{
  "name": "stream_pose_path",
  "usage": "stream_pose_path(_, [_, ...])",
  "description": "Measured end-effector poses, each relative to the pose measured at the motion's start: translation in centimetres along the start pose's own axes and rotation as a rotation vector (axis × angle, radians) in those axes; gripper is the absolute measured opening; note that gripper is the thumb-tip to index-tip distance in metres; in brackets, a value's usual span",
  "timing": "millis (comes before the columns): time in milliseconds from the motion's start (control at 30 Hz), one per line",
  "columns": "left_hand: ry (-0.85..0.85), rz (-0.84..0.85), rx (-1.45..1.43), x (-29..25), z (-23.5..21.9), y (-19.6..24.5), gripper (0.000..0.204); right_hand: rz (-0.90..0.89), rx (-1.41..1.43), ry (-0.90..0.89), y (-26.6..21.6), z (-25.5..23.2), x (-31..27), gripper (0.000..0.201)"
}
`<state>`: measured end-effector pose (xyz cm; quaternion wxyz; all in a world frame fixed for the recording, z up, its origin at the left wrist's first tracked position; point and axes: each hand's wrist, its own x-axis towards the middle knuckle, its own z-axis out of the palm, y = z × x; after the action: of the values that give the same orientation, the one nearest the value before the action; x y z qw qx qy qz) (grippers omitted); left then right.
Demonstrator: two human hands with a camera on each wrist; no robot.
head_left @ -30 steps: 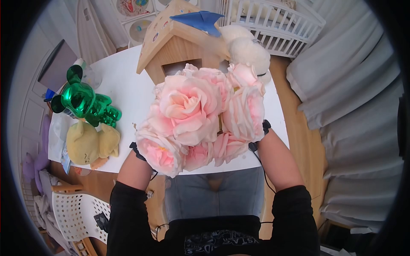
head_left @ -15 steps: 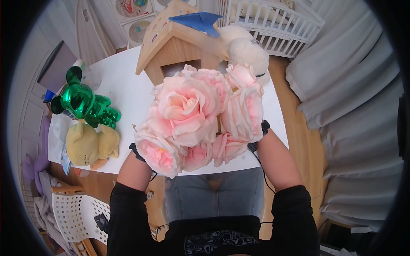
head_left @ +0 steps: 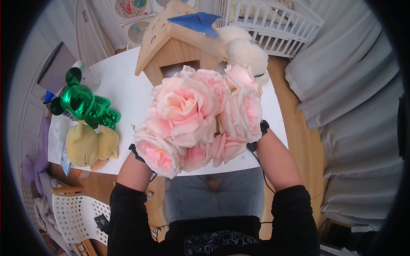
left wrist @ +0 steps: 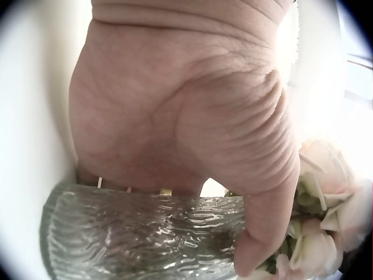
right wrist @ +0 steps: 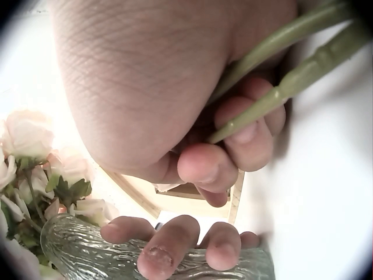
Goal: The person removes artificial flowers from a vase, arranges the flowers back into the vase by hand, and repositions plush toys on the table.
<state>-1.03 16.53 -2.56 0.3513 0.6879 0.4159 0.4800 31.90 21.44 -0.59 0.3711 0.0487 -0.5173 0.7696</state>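
Large pale pink roses [head_left: 188, 111] fill the middle of the head view and hide both hands beneath them. In the left wrist view my left hand [left wrist: 180, 116] is wrapped around a clear ribbed glass vase [left wrist: 140, 239], thumb bent over its near side. Rose heads [left wrist: 317, 248] show past the vase's end. My right hand [right wrist: 157, 93] grips green flower stems [right wrist: 315, 67] in its curled fingers, in the right wrist view. Below it, the left hand's fingertips [right wrist: 169, 251] lie on the vase.
On the white table [head_left: 124, 72] stand a wooden house [head_left: 183, 47] with blue fabric on its roof and a white plush toy [head_left: 247, 51]. A shiny green bear figure [head_left: 87, 100] and a yellow plush toy [head_left: 83, 145] sit at left. A white perforated chair [head_left: 79, 213] is nearby.
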Motion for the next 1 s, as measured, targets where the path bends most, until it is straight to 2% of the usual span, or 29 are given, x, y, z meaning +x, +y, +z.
stream_pose_path(67, [0.004, 0.011, 0.001, -0.4, 0.0, 0.3, 0.058, 0.018, 0.04, 0.012, -0.2, -0.1, 0.2, 0.052])
stream_pose_path(333, [0.004, 0.015, 0.0, -0.9, -0.2, 0.2, 0.059, -0.04, -0.108, 0.011, 0.1, -0.1, 0.0, 0.054])
stream_pose_path(467, [-0.001, 0.006, -0.001, -0.6, -0.3, -0.2, 0.059, 0.015, 0.009, -0.033, -0.4, 0.3, 0.1, 0.055])
stream_pose_path(533, [0.001, 0.017, 0.001, -0.8, -0.1, 0.1, 0.059, 0.008, -0.213, 0.061, -0.7, 0.7, -0.1, 0.055])
stream_pose_path(567, [0.003, 0.021, 0.001, -0.7, -0.1, 0.1, 0.059, 0.008, -0.216, 0.058, -0.9, 0.7, 0.0, 0.055])
stream_pose_path(667, [0.002, 0.013, 0.0, -0.6, -0.2, -0.2, 0.059, 0.047, -0.144, 0.07, -0.6, 0.7, 0.0, 0.054])
stream_pose_path(767, [0.002, 0.019, 0.001, -0.9, -0.1, 0.1, 0.06, -0.013, -0.216, -0.017, -0.8, 0.7, 0.2, 0.053])
stream_pose_path(833, [0.006, 0.026, 0.002, -1.0, -0.3, 0.0, 0.06, 0.098, -0.064, 0.104, -1.0, 0.8, 0.0, 0.052])
stream_pose_path(867, [0.007, 0.025, 0.002, -0.7, -0.1, 0.0, 0.06, 0.1, -0.063, 0.104, 0.6, -1.1, -0.2, 0.052])
stream_pose_path(933, [0.005, 0.017, 0.001, -0.8, -0.2, -0.1, 0.06, 0.274, -0.599, 0.098, 5.3, -6.2, -1.0, 0.051])
stream_pose_path(967, [0.003, 0.017, 0.001, -1.1, -0.4, -0.1, 0.06, 0.274, -0.598, 0.099, 3.5, -4.0, -0.7, 0.051])
stream_pose_path(1000, [0.003, 0.02, 0.001, -1.3, -0.2, 0.0, 0.06, 0.17, -0.356, 0.108, 1.1, -1.5, -0.9, 0.051])
